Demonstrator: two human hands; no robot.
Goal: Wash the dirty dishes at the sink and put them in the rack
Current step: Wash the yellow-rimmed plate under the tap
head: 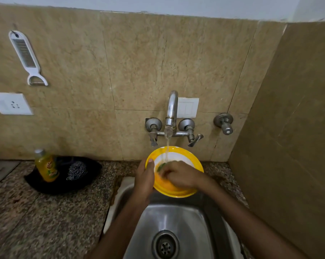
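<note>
Fig.: Plate scrub under running tap.
Left hand (144, 177) clamps plate (178, 190) rim, tilting it so water drains to sink (176, 217); right hand (178, 176) pinches green scrubber (161, 166), w/ fingers closed.

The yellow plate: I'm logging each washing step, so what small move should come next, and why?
Probably sweep the green scrubber across the plate's lower half. The left hand steadies the yellow plate at its rim under the running tap, and orange residue shows beneath the right hand.
</note>
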